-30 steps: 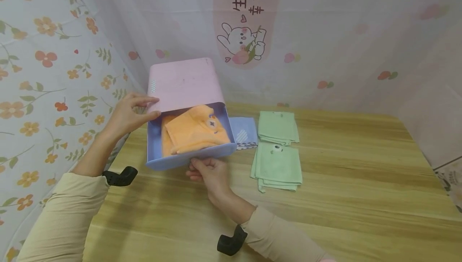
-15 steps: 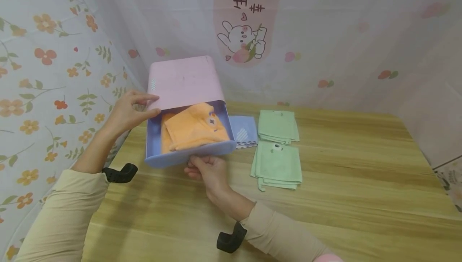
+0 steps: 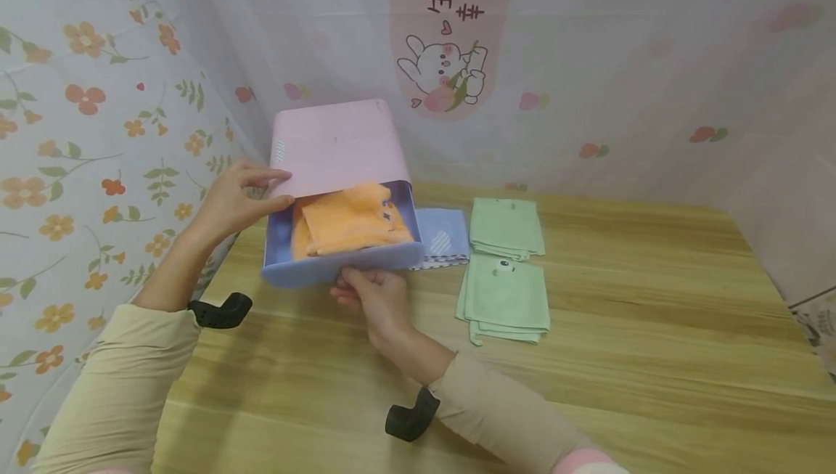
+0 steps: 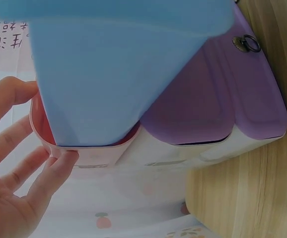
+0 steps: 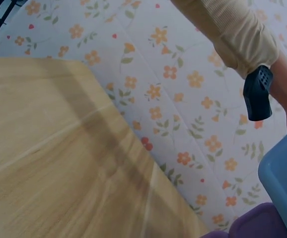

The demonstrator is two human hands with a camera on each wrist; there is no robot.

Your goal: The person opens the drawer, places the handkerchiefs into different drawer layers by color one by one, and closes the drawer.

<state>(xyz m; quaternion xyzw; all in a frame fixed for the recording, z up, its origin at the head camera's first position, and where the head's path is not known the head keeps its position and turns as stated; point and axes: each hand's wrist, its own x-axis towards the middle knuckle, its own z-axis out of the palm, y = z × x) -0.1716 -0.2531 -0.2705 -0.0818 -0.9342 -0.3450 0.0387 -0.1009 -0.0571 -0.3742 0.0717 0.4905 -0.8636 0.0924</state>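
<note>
A blue drawer [image 3: 313,268] stands pulled out of the pink housing [image 3: 336,147] of a drawer unit, with a folded orange towel [image 3: 349,223] inside. My left hand [image 3: 231,198] rests on the housing's left front corner, its fingers spread over the edge. In the left wrist view the left hand [image 4: 14,173] spans that pink rim beside the blue drawer [image 4: 108,74]. At the middle of the drawer front, my right hand [image 3: 379,300] pinches the small ring pull, mostly hidden by the fingertips. The right wrist view catches only the drawer's blue corner [image 5: 282,173].
Below the blue drawer are purple drawers [image 4: 193,109], one with a metal ring [image 4: 250,43]. Right of the unit lie a folded blue cloth [image 3: 444,234] and two folded green towels [image 3: 506,227] on the wooden table [image 3: 653,329]. A flowered curtain [image 3: 85,169] hangs at the left.
The blue drawer has slid a little way back into the pink housing, and my right hand has moved inward with it. My left hand stays at the housing's corner.
</note>
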